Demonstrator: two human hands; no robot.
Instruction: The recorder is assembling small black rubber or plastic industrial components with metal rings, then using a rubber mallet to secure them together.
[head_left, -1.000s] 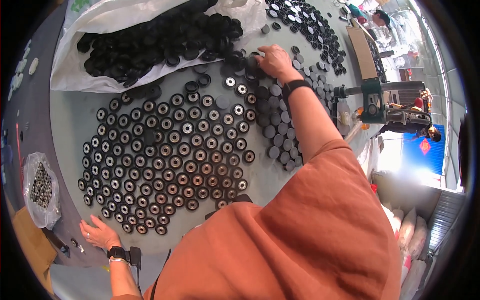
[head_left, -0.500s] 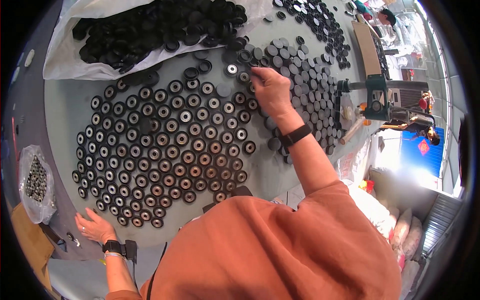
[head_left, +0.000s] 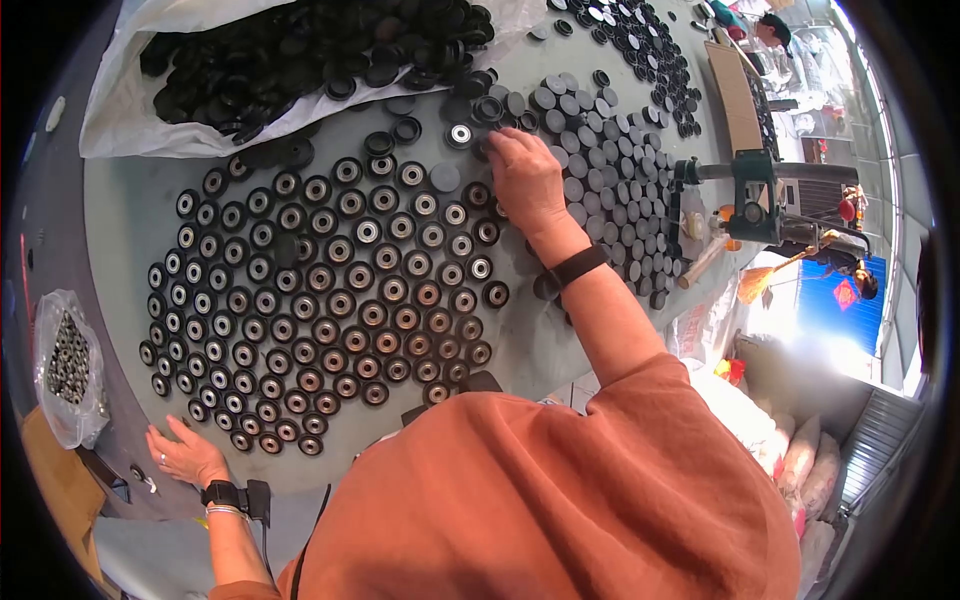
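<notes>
My right hand [head_left: 528, 178] reaches to the far middle of the table, fingers bent together and pointing down at the edge of the wheel group. Its fingertips cover a small black part there, so what they hold is hidden. Just left of them lies a single black wheel with a shiny metal bearing [head_left: 459, 135]. Many similar black wheels [head_left: 343, 249] lie flat in loose rows across the table. My left hand [head_left: 188, 452] rests at the near left table edge, fingers spread with nothing in them, beside the nearest wheels.
A white sack [head_left: 115, 125] spills black round caps [head_left: 380, 72] at the far left. Grey-topped discs [head_left: 625, 195] crowd the right side, near a green bench press [head_left: 755, 195]. A clear bag of small metal parts [head_left: 72, 370] lies left. A person [head_left: 773, 32] is at far right.
My right hand has shifted slightly left, its fingertips now covering a wheel seen uncovered before. My left hand stays almost in place. The whole view has moved slightly.
</notes>
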